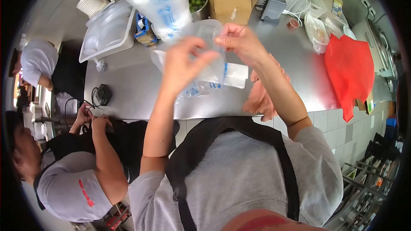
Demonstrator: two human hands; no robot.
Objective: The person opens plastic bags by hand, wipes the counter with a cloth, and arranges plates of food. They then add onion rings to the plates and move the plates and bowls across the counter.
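My right hand is raised over the steel table, thumb and fingers pinched on the edge of a clear plastic bag. To its left, my left hand is blurred by motion. Its thumb stands apart from the curled fingers, and I see nothing gripped between them. Below both hands lie more clear bags with blue print and a white folded packet. A large clear bag with blue print, full of pale items, stands just beyond my left hand.
A pinkish cloth hangs over the front edge of the steel table. Around it are a white tray of lids, a pot of limes, a cardboard box and a red bag. A co-worker holds a cable at left.
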